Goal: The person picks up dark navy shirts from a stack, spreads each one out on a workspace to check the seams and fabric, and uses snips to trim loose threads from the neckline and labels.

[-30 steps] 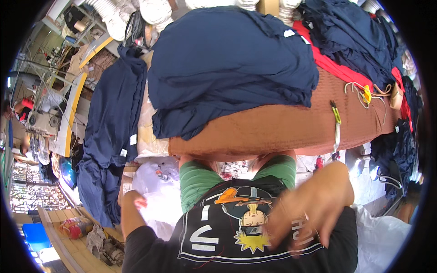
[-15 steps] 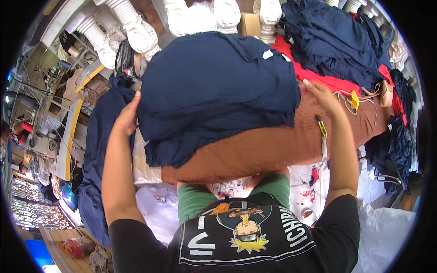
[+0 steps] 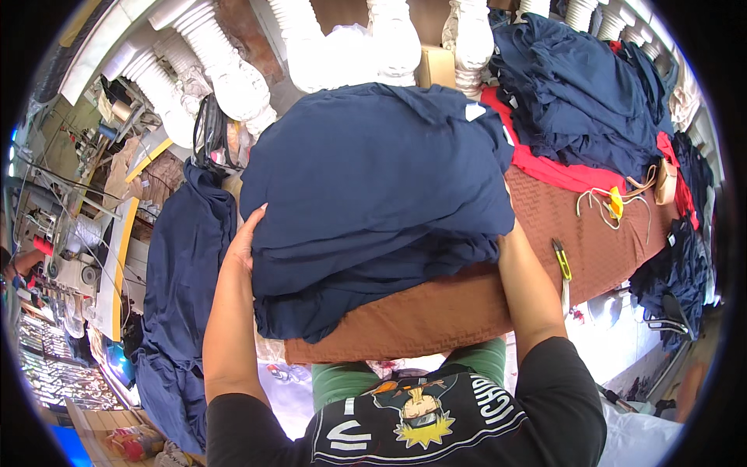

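Note:
A thick pile of navy garments (image 3: pixel 373 171) lies in front of me on a brown cloth-covered surface (image 3: pixel 436 311). A small white label shows at its far right corner. My left hand (image 3: pixel 247 237) grips the pile's left side, its thumb up against the fabric and its other fingers hidden behind the edge. On the opposite side, my right hand (image 3: pixel 509 240) presses in at the right edge, where the cloth hides most of its fingers. Thread snips with yellow-green handles (image 3: pixel 562 261) lie on the brown cloth, to the right of my right forearm.
Another heap of navy garments (image 3: pixel 583 97) sits at the far right over red cloth (image 3: pixel 548 167). Near it is a yellow item with cords (image 3: pixel 616 204). Navy fabric (image 3: pixel 183 280) hangs at the left. White ribbed posts (image 3: pixel 393 39) and a small tan box (image 3: pixel 437 66) stand beyond.
Both hands have moved inward from beside the pile and taken hold of its sides. The pile's near folds look bunched more tightly at the right.

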Action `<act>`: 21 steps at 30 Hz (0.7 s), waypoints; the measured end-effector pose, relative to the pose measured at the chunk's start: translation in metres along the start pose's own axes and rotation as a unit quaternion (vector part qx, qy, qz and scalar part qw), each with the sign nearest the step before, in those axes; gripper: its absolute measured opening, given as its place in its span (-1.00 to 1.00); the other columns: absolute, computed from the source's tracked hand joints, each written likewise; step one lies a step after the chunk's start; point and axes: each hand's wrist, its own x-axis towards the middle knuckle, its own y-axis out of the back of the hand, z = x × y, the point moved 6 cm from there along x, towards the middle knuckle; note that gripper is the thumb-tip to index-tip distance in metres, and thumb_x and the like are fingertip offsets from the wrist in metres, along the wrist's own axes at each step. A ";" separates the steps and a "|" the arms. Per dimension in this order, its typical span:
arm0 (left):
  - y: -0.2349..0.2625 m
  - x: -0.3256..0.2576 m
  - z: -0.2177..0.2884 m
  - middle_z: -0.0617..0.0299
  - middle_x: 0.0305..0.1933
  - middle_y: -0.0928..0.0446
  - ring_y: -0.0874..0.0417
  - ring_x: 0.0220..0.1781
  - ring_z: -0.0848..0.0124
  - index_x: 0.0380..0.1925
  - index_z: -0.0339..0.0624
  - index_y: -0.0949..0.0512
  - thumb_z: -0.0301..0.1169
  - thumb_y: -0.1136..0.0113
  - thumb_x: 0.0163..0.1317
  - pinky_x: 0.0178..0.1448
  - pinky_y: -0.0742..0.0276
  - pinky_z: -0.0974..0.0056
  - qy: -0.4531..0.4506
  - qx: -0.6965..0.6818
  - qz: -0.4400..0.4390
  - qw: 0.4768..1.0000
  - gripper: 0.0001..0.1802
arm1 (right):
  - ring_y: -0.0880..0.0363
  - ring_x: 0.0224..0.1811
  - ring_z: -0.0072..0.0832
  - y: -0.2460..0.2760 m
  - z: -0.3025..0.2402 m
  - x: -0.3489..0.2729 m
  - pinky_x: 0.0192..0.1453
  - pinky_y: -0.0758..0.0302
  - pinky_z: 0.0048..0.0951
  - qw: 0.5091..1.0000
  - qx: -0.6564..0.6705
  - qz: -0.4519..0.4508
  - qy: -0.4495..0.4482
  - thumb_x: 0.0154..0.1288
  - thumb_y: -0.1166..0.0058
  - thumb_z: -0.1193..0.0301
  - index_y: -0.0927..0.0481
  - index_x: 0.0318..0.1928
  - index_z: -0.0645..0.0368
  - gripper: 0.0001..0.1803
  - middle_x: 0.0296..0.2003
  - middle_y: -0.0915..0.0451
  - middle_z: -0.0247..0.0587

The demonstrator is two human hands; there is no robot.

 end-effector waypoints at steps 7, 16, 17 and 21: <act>-0.045 0.011 0.071 0.10 0.01 -0.60 -0.64 -0.02 0.24 0.04 -0.25 -0.52 -0.11 -0.13 0.24 0.13 -0.55 0.18 -0.194 -0.141 -0.135 0.961 -0.50 | -0.31 0.35 -0.33 -0.028 -0.030 0.042 0.43 -0.21 -0.31 0.989 -0.035 0.073 0.125 0.24 -0.13 -0.06 -0.29 0.33 0.27 -0.17 0.31 -0.34 -0.04; -0.113 -0.023 0.179 0.13 -0.03 -0.61 -0.64 -0.04 0.24 -0.02 -0.24 -0.55 -0.14 -0.09 0.26 0.11 -0.54 0.16 -0.418 -0.106 -0.226 0.873 -0.56 | -0.30 0.35 -0.34 -0.108 -0.155 0.017 0.43 -0.21 -0.32 0.940 -0.163 0.048 0.297 0.20 -0.20 -0.02 -0.28 0.33 0.30 -0.14 0.31 -0.33 -0.03; -0.118 -0.021 0.180 0.13 -0.03 -0.61 -0.64 -0.04 0.23 -0.02 -0.23 -0.55 -0.14 -0.11 0.24 0.12 -0.54 0.16 -0.395 -0.122 -0.191 0.890 -0.56 | -0.30 0.35 -0.34 -0.108 -0.165 0.007 0.43 -0.21 -0.33 0.933 -0.181 0.048 0.307 0.20 -0.20 -0.02 -0.28 0.33 0.30 -0.14 0.31 -0.33 -0.03; -0.117 -0.031 0.129 0.11 -0.03 -0.61 -0.62 -0.04 0.22 -0.02 -0.24 -0.54 -0.13 -0.21 0.16 0.11 -0.53 0.18 -0.290 -0.109 -0.119 0.943 -0.52 | -0.30 0.35 -0.35 -0.076 -0.172 -0.027 0.43 -0.21 -0.33 0.918 -0.271 0.075 0.281 0.18 -0.23 0.00 -0.28 0.33 0.31 -0.13 0.31 -0.33 -0.03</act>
